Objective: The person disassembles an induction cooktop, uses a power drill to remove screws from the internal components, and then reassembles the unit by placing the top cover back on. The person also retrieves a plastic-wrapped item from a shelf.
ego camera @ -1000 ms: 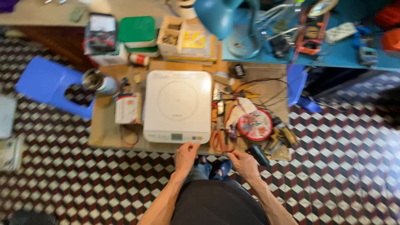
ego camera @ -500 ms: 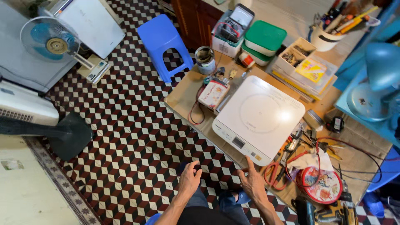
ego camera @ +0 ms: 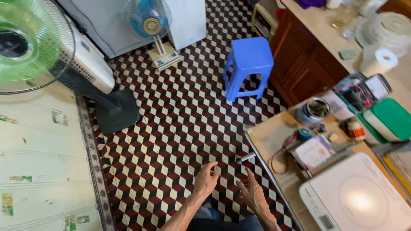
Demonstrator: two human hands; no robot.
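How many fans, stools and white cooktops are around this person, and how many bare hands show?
Fans: 2, a green fan and a blue fan
Stools: 1, a blue stool
White cooktops: 1, the cooktop on the low table
Hands: 2, left hand and right hand, both empty
Total: 6

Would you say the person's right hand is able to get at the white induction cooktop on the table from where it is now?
Probably yes: the right hand hangs empty over the floor beside the table edge, and nothing stands between it and the white cooktop.
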